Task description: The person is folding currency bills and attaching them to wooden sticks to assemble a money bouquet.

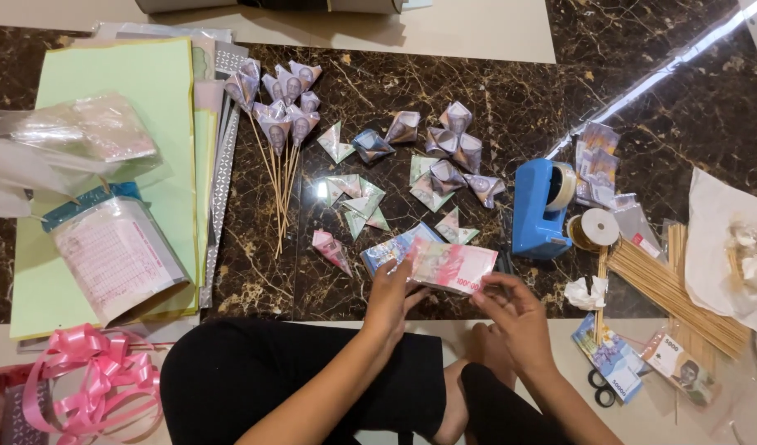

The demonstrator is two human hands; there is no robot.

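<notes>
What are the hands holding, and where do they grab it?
A pink banknote. The left hand holds its left end and the right hand pinches its right lower corner, just above the dark marble floor.

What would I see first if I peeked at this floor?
First, the two hands at the bottom middle: the left hand and right hand hold a pink banknote between them. Above them, folded banknotes lie scattered on the dark marble floor, some on wooden sticks like flowers. A blue tape dispenser stands to the right.
</notes>
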